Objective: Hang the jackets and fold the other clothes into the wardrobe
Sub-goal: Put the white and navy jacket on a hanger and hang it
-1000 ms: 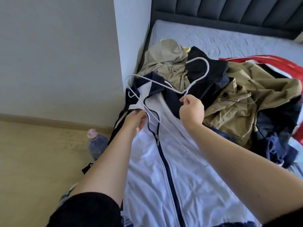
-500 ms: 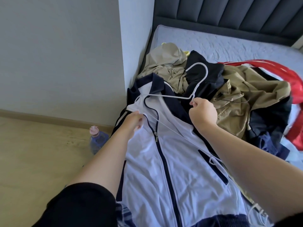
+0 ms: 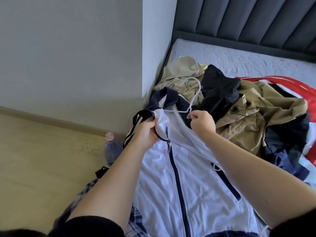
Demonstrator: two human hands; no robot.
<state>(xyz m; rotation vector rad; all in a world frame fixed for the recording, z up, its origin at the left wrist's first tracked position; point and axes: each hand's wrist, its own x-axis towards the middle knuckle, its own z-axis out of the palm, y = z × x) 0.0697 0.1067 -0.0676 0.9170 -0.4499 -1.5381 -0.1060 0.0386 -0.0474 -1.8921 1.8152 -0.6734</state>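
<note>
i'm looking down over both bare forearms, which reach forward from black sleeves over the edge of the grey quilted mattress [image 3: 230, 60]. my left hand [image 3: 147, 132] is clenched around a bunched fold of the white zip-front jacket with navy collar and navy zipper [image 3: 193, 177], gripping the fabric up by the left shoulder, right next to the collar; the wrist is bent slightly inward and the knuckles face up. my right hand [image 3: 202, 122] is curled into a loose fist, thumb and forefinger pinching the thin white wire hanger [image 3: 193, 98] just at the base of its neck. the hook stands up and away from me over the pile, and one arm of the hanger runs left from my fingers into the jacket's neck opening, where it disappears under the cloth.

the jacket lies front-up along the near side of the bed, zipper partly closed, hem toward me. beyond it sits a heap of clothes: a khaki canvas jacket [image 3: 253, 120], a black garment [image 3: 220, 89], and a red piece with white stripes [image 3: 290, 82] at the far right. a clear plastic water bottle with a pink cap [image 3: 112, 147] stands on the wooden floor beside the bed.
</note>
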